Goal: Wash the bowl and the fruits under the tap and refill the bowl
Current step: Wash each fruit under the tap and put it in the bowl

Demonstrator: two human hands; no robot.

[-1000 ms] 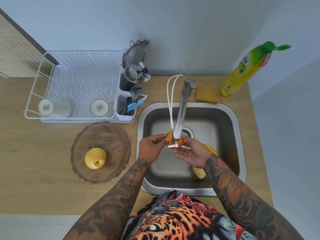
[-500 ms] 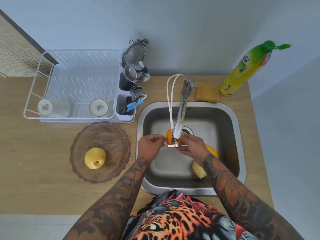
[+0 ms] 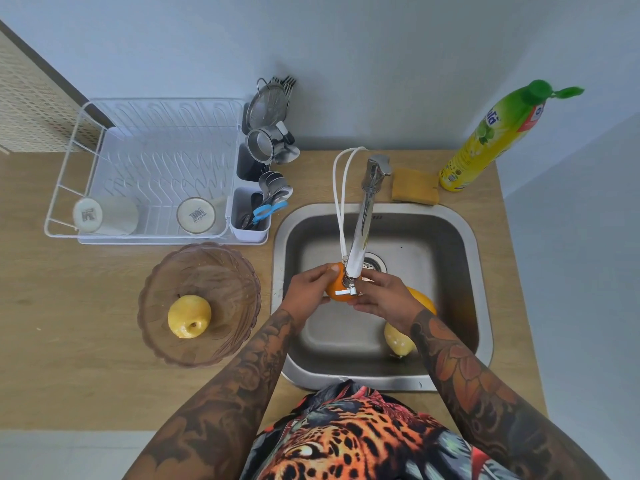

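Your wooden bench point(image 3: 69, 306) carries the steel sink point(image 3: 450, 237), and left of the sink stands the ribbed, translucent pinkish bowl point(image 3: 166, 278) with one smooth yellow apple-like fruit point(image 3: 189, 317) in it. Over the sink, under the tap spout point(image 3: 360, 237), your left hand point(image 3: 306, 292) and right hand point(image 3: 384, 299) are both curled round the round orange point(image 3: 337, 289). The bowl lies to your left, nearer the left hand; a lemon point(image 3: 398, 339) and another orange fruit point(image 3: 422, 301) wait in the sink.

- L grip point(image 3: 307, 289) curled, thumb on top, fingers underneath, closed on orange point(image 3: 336, 289) from its left side.
- R grip point(image 3: 382, 295) cupped against the orange's right side, fingers bent.
- Both forearms tattooed, reached fwd and converged, wrists apart.
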